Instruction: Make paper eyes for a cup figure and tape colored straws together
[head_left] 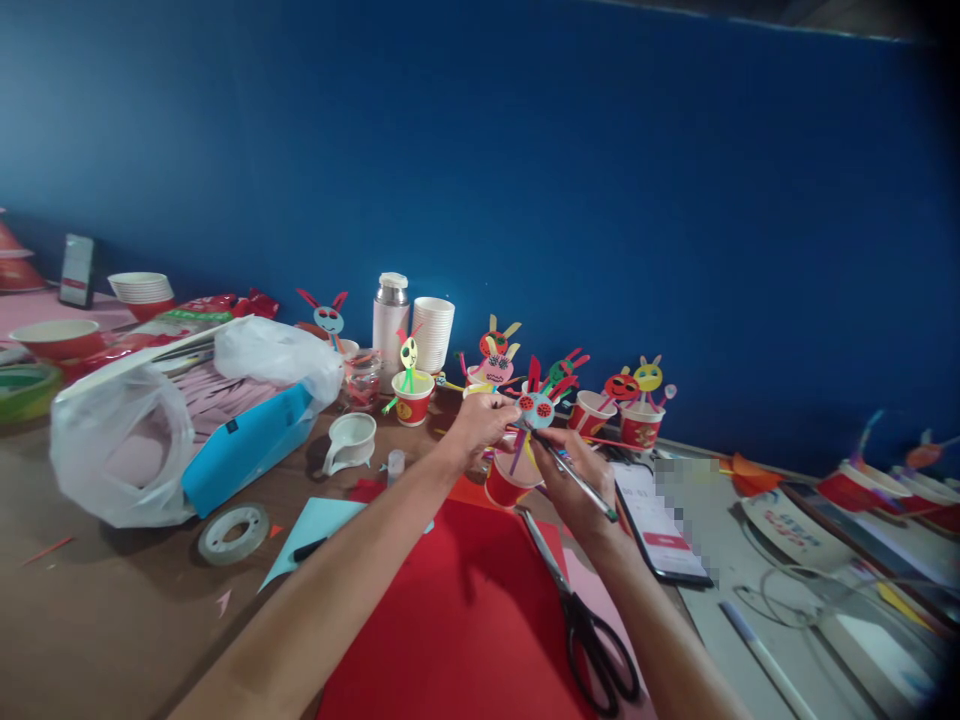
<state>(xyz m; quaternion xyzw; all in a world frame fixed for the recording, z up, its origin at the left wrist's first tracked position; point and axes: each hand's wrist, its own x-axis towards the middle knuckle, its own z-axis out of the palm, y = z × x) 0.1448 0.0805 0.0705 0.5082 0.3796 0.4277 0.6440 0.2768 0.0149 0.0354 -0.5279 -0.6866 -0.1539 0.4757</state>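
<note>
Between thumb and fingers, my left hand (484, 425) pinches the edge of a light blue paper rabbit head (538, 410) with red eyes and red ears. The head rises above a red paper cup (510, 482) on the table. My right hand (574, 470) is closed round a pen (577, 472), its tip close to the lower part of the rabbit head; whether it touches I cannot tell. Red paper (450, 610) lies below my forearms, with black-handled scissors (592, 640) on its right side.
Several cups with paper rabbits, such as a yellow one (649, 376), line the back by the blue wall. A phone (660, 525) lies at right. At left are a plastic bag (120, 450) of paper strips, a tape roll (234, 533) and a white cup (351, 440).
</note>
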